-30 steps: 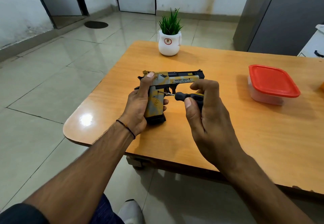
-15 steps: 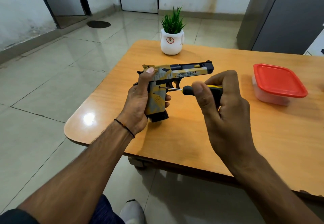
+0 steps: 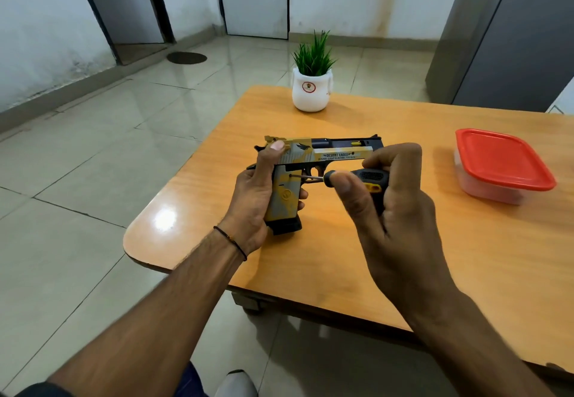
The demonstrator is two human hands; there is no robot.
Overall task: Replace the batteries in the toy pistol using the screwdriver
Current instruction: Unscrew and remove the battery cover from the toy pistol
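Over table's near-left corner: toy pistol [image 3: 329, 154], yellow-grey w/ black slide, upright, muzzle toward 3 o'clock, butt down at or just above the orange table [image 3: 403, 257]; can't tell if touching.
Holding side: left hand [image 3: 253, 207] wrapped round the grip from 9 o'clock, thumb up on rear of slide, fingertips showing past grip's front edge; dark thread band [image 3: 231, 241] on wrist.
Tool side: right hand [image 3: 394, 210] at 3 o'clock of the grip, thumb & fingers curled round the tool's handle.
Tool: screwdriver [image 3: 369, 177], black handle w/ yellow insert, shaft approx level, pointing to 9 o'clock; tip meets upper part of grip panel, just below trigger area.
12 o'clock of pistol: white plant pot [image 3: 311, 92] w/ green spikes, near table's far edge, well apart.
3 o'clock of pistol: clear container w/ red lid [image 3: 500, 164], lid on, standing on table, well apart from both hands.
9 o'clock of table: pale glossy floor tiles [image 3: 93, 195].
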